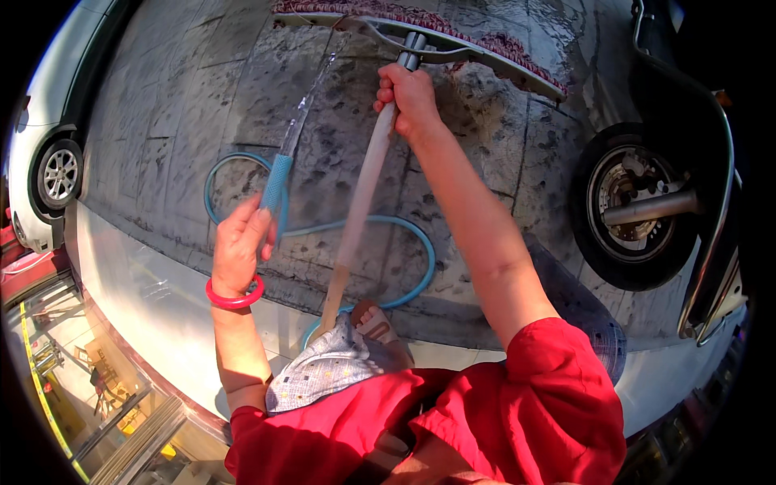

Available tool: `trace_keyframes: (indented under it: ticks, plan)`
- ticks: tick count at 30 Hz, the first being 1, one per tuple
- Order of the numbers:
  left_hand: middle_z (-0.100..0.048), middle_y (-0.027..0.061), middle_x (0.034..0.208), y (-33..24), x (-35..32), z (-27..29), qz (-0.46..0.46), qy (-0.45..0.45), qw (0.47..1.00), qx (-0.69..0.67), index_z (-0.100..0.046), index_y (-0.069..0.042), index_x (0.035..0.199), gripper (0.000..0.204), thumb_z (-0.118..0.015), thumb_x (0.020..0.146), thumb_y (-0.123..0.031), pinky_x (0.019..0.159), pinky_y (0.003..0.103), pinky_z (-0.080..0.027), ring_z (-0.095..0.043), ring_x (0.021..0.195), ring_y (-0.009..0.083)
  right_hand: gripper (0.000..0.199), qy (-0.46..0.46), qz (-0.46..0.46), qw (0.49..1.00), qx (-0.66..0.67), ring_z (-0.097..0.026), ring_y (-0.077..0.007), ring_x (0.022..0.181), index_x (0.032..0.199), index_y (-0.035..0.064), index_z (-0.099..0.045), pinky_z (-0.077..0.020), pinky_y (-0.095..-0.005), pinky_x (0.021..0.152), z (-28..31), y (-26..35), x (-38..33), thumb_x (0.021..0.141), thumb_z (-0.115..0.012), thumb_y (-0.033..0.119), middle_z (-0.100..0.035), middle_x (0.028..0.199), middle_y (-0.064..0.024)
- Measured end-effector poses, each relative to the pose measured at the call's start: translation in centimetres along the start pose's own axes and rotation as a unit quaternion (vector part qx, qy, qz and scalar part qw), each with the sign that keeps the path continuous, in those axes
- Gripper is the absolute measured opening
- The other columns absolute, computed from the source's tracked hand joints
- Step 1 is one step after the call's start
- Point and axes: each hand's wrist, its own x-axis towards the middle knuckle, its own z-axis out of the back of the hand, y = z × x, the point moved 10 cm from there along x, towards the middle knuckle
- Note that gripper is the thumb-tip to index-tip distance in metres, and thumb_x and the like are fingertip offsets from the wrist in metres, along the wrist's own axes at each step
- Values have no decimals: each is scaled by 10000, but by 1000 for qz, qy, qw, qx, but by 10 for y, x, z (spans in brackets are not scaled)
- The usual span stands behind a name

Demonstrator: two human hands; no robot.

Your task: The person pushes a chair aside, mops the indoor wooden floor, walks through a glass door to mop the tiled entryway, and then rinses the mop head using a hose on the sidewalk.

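Observation:
My left hand is closed round a blue water hose, and a stream of water shoots from the hose's end toward the far side. Farther along, the hose loops over the paving and passes behind the pole near my sandalled foot. My right hand grips the upper part of a pale mop handle, just below its metal socket. The handle slants down toward my legs. At its far end sits a wide flat mop with red and white strands, raised so its frame faces me.
Wet grey stone paving lies ahead, with a pale stone ledge under me. A motorbike wheel stands close on the right, beside chrome bars. At the far left is a white car. A shop interior shows at lower left.

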Motion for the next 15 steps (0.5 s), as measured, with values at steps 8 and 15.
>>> trace_keyframes:
  ticks: [8,15]
  plan:
    - [-432,-29,547,72,5,-47,134,97,985,55,-550,-30,992,231,-470,859,-201,388,201,-294,-368,444,44,146,-150,-179,971,48,-406,-185,367,585,48,-432,-363,-347,349,131,-220,4,689,-523,95,-399,468,-60]
    - [-442,-14,527,113,12,-59,73,118,976,169,-535,-34,835,197,-468,846,-219,380,219,-296,-379,412,73,212,-169,-206,963,35,-391,-164,388,559,77,-419,-355,-316,354,143,-264,-39,728,-536,126,-390,476,-35]
